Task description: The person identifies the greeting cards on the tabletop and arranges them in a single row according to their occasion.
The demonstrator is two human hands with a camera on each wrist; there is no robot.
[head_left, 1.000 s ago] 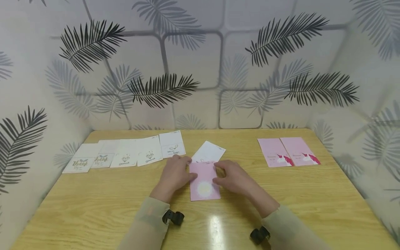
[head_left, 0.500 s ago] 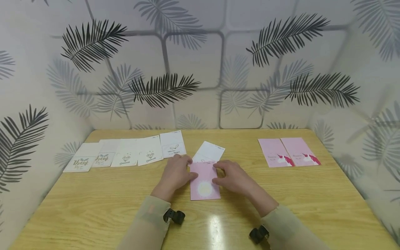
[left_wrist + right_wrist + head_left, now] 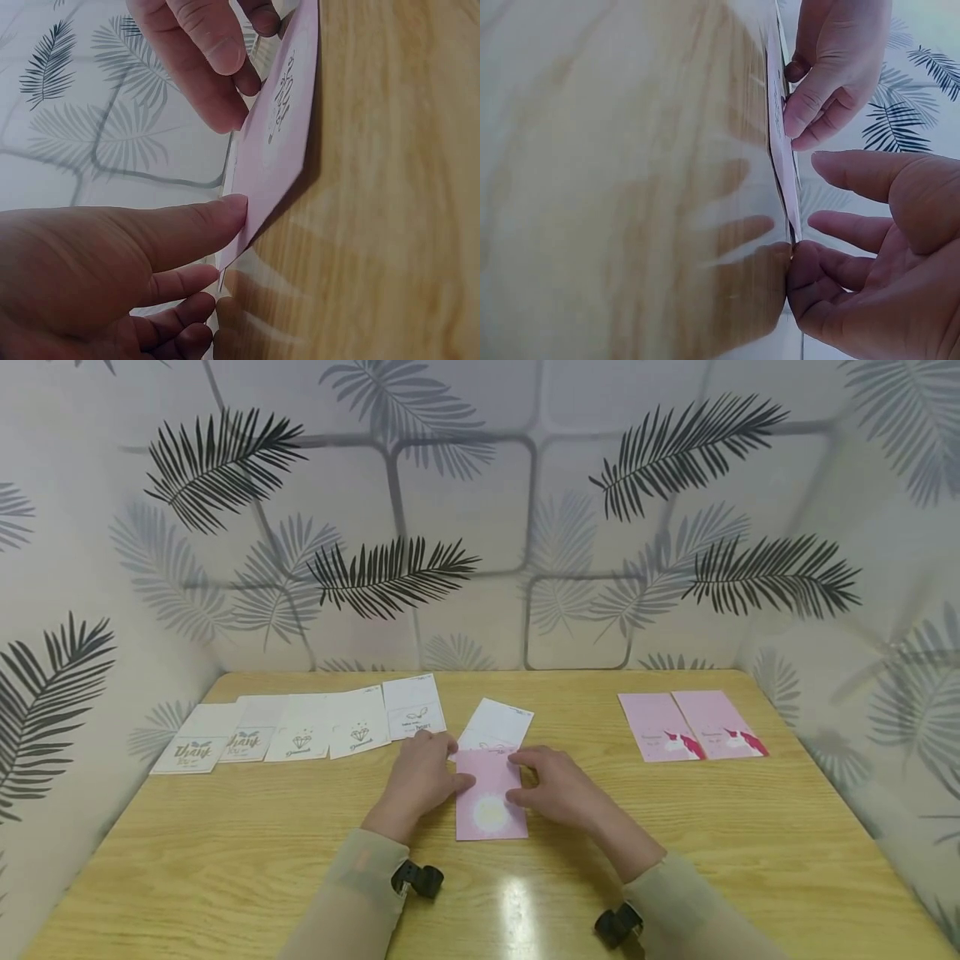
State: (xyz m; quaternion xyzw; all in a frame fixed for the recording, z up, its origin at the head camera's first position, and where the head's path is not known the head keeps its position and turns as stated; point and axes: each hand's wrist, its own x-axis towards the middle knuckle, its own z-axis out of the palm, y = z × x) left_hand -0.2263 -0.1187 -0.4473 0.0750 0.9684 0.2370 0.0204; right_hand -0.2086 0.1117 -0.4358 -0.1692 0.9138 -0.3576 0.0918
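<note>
A pink card [image 3: 491,793] with a pale round patch lies in front of me, overlapping the lower part of a white card [image 3: 504,720]. My left hand [image 3: 424,774] pinches its left edge; in the left wrist view the thumb [image 3: 217,217] presses on the printed face and the fingers curl at the corner. My right hand [image 3: 561,785] is at the right edge. In the right wrist view its thumb [image 3: 851,169] and forefinger stand apart beside the card, and the lower fingers curl down to the table. Whether they touch the card is hard to tell.
Several white printed cards [image 3: 296,727] lie in a row at the back left. Two pink unicorn cards [image 3: 660,727] lie side by side at the back right of the wooden table [image 3: 300,860]. A leaf-patterned wall [image 3: 480,510] rises behind.
The white card behind the pink one has slid slightly left. My right hand has shifted a little left. My left hand stays in nearly the same place on the pink card.
</note>
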